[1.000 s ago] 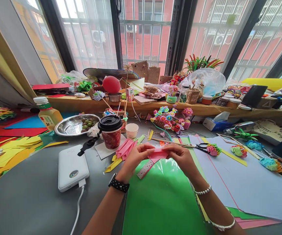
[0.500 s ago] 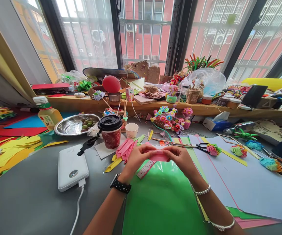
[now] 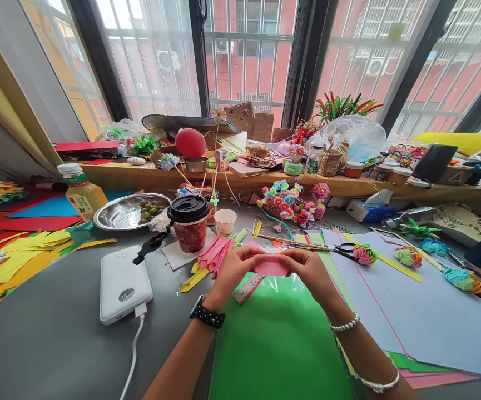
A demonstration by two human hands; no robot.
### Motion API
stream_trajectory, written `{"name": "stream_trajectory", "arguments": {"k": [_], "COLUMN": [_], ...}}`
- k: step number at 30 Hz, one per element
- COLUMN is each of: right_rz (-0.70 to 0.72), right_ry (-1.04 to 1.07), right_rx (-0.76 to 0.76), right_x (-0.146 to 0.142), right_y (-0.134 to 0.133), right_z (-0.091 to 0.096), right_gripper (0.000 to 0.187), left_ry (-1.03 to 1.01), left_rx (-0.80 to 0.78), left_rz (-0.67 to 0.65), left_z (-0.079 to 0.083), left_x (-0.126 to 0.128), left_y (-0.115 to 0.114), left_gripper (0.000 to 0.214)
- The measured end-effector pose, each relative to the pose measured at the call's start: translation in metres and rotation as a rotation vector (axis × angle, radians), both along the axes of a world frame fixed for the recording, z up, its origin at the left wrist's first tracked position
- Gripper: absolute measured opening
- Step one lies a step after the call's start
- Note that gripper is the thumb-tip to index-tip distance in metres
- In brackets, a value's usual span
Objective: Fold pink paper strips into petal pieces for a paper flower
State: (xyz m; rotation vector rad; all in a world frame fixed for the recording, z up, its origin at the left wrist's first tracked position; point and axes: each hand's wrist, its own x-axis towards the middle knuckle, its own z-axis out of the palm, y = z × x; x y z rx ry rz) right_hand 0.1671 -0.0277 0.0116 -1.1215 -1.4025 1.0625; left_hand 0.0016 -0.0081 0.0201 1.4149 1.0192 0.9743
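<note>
Both my hands pinch a small folded piece of pink paper (image 3: 270,268) just above a glossy green sheet (image 3: 277,339). My left hand (image 3: 236,269), with a black watch on the wrist, grips its left end. My right hand (image 3: 309,269), with bead bracelets on the wrist, grips the right end. A small patterned ruler (image 3: 246,289) lies under my left hand on the green sheet. A pile of folded pink paper pieces (image 3: 214,251) lies just left of my hands.
A white power bank (image 3: 124,283) with a cable lies at the left. A lidded paper coffee cup (image 3: 189,223), a small white cup (image 3: 225,221) and a metal plate of green fruit (image 3: 129,211) stand behind. Scissors (image 3: 340,251) and paper flowers (image 3: 364,254) lie on white sheets at right.
The pink paper has dropped slightly and my fingers have closed in on it from both ends. Everything else stays where it was.
</note>
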Motion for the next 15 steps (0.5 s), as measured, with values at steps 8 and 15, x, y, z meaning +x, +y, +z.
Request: {"name": "stream_trajectory", "arguments": {"k": [8,15], "right_rz": [-0.003,-0.031], "right_ry": [-0.007,-0.032], "right_rx": [-0.012,-0.008], "right_x": [0.0005,0.0005], "right_y": [0.0014,0.0021], "right_z": [-0.0022,-0.0057], "right_gripper": [0.026,0.022], "left_ry": [-0.018,0.019], "left_rx": [-0.01,0.025], "left_rz": [0.001,0.028], "left_z": [-0.0042,-0.0047], "left_x": [-0.0003,0.0012], "left_y": [0.0019,0.0017], "left_gripper": [0.027,0.024]}}
